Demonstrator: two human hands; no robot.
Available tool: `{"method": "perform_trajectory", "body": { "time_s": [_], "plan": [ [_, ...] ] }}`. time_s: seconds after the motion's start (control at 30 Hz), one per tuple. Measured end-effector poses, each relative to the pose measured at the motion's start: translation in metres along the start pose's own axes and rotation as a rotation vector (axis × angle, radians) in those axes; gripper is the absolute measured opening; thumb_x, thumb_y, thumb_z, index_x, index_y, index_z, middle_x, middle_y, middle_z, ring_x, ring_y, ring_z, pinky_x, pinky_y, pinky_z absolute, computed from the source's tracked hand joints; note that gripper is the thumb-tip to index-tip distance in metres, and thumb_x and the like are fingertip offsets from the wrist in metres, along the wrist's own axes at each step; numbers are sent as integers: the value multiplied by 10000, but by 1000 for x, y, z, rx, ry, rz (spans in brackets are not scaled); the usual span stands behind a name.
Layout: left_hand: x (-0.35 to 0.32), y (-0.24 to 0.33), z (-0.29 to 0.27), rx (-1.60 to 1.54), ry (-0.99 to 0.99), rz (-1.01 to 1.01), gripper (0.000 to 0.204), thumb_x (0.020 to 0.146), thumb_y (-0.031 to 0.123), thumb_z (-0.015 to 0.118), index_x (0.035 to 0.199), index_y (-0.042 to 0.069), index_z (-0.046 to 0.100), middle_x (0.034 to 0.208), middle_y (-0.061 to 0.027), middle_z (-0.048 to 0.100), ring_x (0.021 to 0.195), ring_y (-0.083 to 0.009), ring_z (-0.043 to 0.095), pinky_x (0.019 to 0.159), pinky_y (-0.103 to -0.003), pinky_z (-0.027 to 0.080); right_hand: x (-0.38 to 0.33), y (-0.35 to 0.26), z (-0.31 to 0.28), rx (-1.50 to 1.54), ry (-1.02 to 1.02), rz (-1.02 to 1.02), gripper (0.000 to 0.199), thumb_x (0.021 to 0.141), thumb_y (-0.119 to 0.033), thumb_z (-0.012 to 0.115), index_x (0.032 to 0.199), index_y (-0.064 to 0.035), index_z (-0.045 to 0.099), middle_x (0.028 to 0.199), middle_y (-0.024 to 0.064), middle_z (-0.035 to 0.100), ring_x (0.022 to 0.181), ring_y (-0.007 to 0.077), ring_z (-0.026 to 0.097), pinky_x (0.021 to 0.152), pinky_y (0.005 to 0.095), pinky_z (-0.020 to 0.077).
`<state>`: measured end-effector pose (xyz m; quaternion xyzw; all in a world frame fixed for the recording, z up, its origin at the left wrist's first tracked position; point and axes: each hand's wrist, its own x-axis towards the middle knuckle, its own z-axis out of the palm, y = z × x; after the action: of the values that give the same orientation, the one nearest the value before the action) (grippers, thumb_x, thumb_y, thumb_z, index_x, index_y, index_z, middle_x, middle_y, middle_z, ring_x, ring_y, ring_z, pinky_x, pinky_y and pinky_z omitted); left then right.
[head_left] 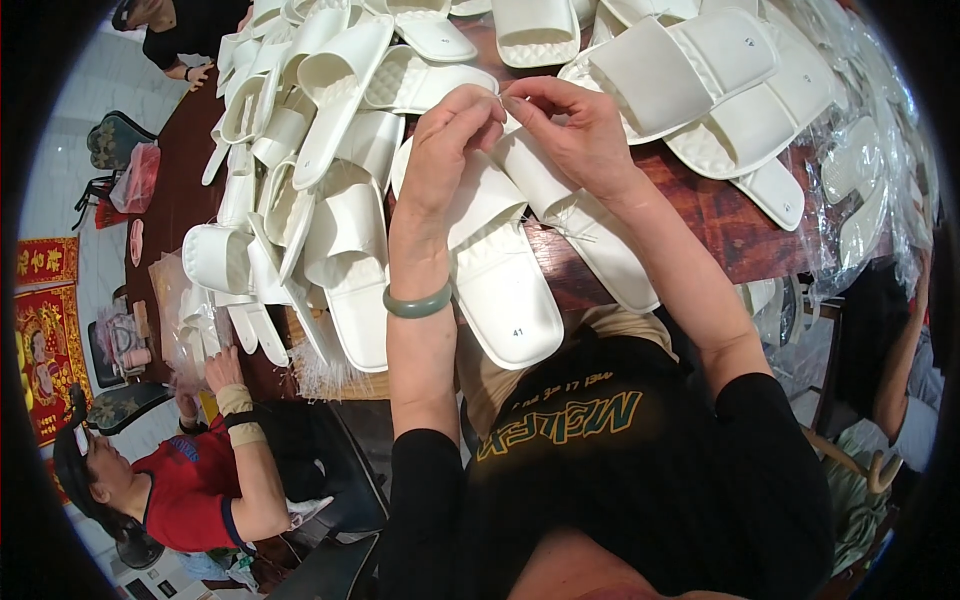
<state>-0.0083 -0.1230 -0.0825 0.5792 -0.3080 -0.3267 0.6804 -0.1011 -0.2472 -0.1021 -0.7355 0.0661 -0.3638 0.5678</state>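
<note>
My left hand (447, 145), with a green bangle (418, 301) on the wrist, and my right hand (578, 132) meet above the table. Both have thumb and fingers pinched together, the tips almost touching. Whatever lies between them is too small to make out. Just below my hands are a white slipper (508, 300), sole end toward me, and another white slipper (605, 250) slanting beside it. Fine loose threads stick out at the strap edge of the slanting one. Part of each slipper is hidden by my hands and forearms.
Many white slippers (345, 80) are heaped on the dark red wooden table (715, 215). More slippers (700, 80) lie stacked at the right, next to clear plastic wrapping (880, 150). A person in a red shirt (190, 485) works at the left edge; others are partly visible at top left and right.
</note>
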Motion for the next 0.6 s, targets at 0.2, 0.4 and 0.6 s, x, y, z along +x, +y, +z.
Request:
{"method": "perform_trajectory", "body": {
  "time_s": [0.2, 0.4, 0.6],
  "plan": [
    [1, -3, -5, -40, 5, 53, 189, 890, 188, 471, 795, 53, 564, 649, 34, 440, 635, -51, 369, 597, -189, 272, -1, -5, -1, -19, -14, 39, 162, 836, -111, 647, 967, -19, 669, 760, 6, 653, 668, 39, 540, 591, 193, 440],
    [-2, 0, -1, -25, -32, 13, 186, 889, 174, 465, 792, 52, 566, 660, 40, 437, 640, -49, 369, 608, -187, 268, -2, -2, -2, 8, -24, 24, 164, 838, -113, 647, 967, -15, 669, 778, 11, 661, 693, 44, 553, 613, 195, 451],
    [-2, 3, -4, -4, 12, 83, 193, 894, 171, 445, 794, 52, 559, 662, 43, 429, 638, -45, 358, 598, -187, 257, -1, -4, -2, 0, -19, 59, 164, 836, -115, 649, 964, -15, 670, 782, 10, 659, 696, 47, 552, 618, 198, 451]
  ]
}}
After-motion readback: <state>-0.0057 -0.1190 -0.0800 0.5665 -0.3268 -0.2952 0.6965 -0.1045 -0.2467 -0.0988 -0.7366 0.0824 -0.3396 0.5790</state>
